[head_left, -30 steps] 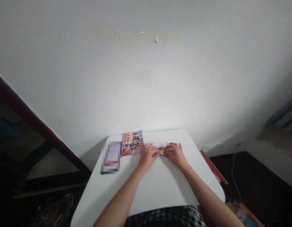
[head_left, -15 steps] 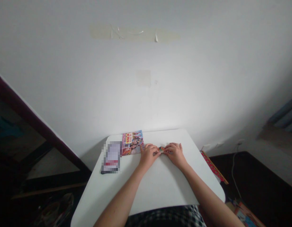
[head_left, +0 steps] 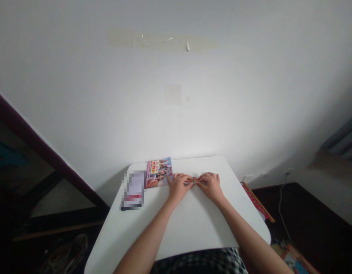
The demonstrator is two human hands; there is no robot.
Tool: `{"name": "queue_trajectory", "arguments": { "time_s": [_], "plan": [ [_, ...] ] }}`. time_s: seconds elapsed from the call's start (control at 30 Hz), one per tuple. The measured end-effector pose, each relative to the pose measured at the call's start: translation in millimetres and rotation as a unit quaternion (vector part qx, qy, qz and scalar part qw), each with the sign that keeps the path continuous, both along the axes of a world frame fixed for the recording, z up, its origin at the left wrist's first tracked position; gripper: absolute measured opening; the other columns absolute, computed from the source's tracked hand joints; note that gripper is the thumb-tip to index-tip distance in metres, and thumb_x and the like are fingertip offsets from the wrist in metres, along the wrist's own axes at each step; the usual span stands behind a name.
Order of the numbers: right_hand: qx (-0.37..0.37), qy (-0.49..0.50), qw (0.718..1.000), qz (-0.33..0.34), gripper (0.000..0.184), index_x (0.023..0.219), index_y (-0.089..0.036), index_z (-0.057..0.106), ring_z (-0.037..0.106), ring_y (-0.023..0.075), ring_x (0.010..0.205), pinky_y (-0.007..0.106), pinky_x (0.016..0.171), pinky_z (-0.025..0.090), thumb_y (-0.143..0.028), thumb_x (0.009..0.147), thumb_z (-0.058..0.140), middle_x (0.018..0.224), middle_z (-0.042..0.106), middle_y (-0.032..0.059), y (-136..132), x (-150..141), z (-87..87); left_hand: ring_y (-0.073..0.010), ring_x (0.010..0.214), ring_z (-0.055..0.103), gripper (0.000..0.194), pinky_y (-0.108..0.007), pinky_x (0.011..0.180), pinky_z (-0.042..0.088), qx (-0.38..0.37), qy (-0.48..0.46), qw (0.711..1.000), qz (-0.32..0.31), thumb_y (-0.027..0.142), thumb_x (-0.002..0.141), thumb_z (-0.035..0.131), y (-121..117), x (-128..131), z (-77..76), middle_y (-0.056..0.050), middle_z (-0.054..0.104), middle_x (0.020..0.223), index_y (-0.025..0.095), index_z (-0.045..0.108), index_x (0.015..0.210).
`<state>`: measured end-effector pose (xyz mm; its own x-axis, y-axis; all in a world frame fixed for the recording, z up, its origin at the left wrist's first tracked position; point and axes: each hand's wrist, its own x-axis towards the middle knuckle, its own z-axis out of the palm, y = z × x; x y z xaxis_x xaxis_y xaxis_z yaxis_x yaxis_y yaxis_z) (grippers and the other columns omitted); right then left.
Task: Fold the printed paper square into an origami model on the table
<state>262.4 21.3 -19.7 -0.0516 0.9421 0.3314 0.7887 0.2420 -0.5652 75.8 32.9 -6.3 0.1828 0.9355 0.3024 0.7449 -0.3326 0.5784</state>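
On the white table [head_left: 193, 224], my left hand [head_left: 178, 185] and my right hand [head_left: 210, 185] meet at a small folded piece of coloured paper [head_left: 194, 180]. Both hands pinch it with curled fingers, the left from its left side, the right from its right side. Most of the paper is hidden under my fingertips. A colourful printed leaflet [head_left: 159, 172] lies flat just left of my left hand.
A dark phone-like slab [head_left: 133, 190] lies at the table's left, beside the leaflet. The table stands against a white wall [head_left: 176, 95]. A red patterned strip [head_left: 255, 201] shows past the table's right edge, and clutter lies on the dark floor.
My fingers have drawn a little closer together over the small paper; the hands stay in the same place.
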Motion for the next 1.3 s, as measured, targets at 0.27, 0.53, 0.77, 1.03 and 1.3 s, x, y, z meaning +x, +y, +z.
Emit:
{"name": "queue_trajectory", "arguments": {
  "time_s": [0.27, 0.53, 0.77, 1.03, 1.3],
  "plan": [
    [0.015, -0.005, 1.000, -0.012, 0.025, 0.072, -0.027, 0.069, 0.050, 0.0285, 0.116, 0.060, 0.107, 0.020, -0.042, 0.089, 0.059, 0.099, 0.072, 0.0031, -1, -4, 2.6, -0.0281, 0.119, 0.055, 0.010, -0.072, 0.115, -0.002, 0.001, 0.009, 1.000, 0.009, 0.033, 0.080, 0.072, 0, 1, -2.5, 0.002, 0.075, 0.105, 0.037, 0.076, 0.089],
    [0.019, -0.014, 1.000, -0.016, 0.021, 0.071, -0.025, 0.067, 0.051, 0.0293, 0.115, 0.057, 0.106, 0.024, -0.037, 0.087, 0.061, 0.099, 0.072, 0.0042, -1, -6, 2.9, -0.0285, 0.118, 0.054, 0.013, -0.073, 0.115, -0.002, -0.004, 0.013, 1.000, 0.008, 0.032, 0.079, 0.073, 0, 2, -0.3, 0.000, 0.075, 0.107, 0.036, 0.077, 0.091],
    [0.027, -0.022, 0.999, -0.022, 0.022, 0.070, -0.025, 0.066, 0.052, 0.0281, 0.112, 0.057, 0.106, 0.025, -0.037, 0.087, 0.062, 0.097, 0.072, 0.0040, 0, -8, -0.1, -0.0283, 0.116, 0.054, 0.012, -0.073, 0.115, -0.001, 0.000, 0.013, 1.000, 0.008, 0.032, 0.080, 0.072, 0, 3, -1.3, 0.000, 0.075, 0.105, 0.037, 0.077, 0.089],
    [0.022, -0.024, 0.999, -0.032, 0.021, 0.068, -0.024, 0.063, 0.051, 0.0285, 0.110, 0.061, 0.107, 0.023, -0.035, 0.086, 0.061, 0.097, 0.070, 0.0050, 3, -10, -1.0, -0.0289, 0.115, 0.053, 0.007, -0.075, 0.113, -0.004, -0.009, 0.023, 1.000, 0.016, 0.035, 0.081, 0.070, 1, 4, -2.1, 0.000, 0.074, 0.105, 0.034, 0.076, 0.083],
    [-0.006, -0.031, 0.999, -0.038, 0.006, 0.088, -0.027, 0.065, 0.050, 0.0289, 0.115, 0.067, 0.110, 0.018, -0.030, 0.085, 0.061, 0.101, 0.067, 0.0041, 4, -13, -4.2, -0.0375, 0.137, 0.035, 0.006, -0.079, 0.110, -0.002, -0.002, 0.051, 0.998, 0.043, 0.032, 0.076, 0.074, 1, 6, -2.9, 0.002, 0.058, 0.141, 0.034, 0.077, 0.081]
  ]
}}
